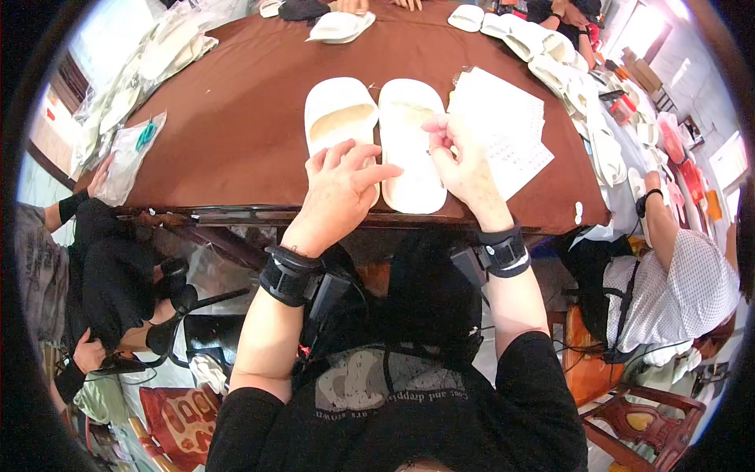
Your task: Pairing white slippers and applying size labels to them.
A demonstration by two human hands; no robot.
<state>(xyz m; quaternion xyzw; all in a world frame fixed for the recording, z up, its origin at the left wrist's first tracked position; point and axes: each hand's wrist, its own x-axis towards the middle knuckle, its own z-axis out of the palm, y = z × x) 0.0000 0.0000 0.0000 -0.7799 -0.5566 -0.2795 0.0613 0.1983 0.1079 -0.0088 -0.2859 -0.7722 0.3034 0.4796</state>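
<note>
Two white slide slippers lie side by side near the table's front edge, toes pointing away from me. Over the heel half of the left slipper (340,98) my left hand (340,187) rests with its fingers spread. Its thumb reaches across to the right slipper (409,185). My right hand (465,161) hovers at the right slipper's inner side, fingers curled and thumb drawn in close to them. Whatever those fingertips pinch, if anything, is too small to make out. Just right of that hand, overlapping white sheets (507,118) with small printed marks lie on the table.
A brown cloth covers the table (236,102). At its left edge lies a clear plastic bag (130,169) with teal scissors (145,136). More white slippers (550,71) line the right side, and another slipper (340,27) sits at the far edge. Other people sit around the table.
</note>
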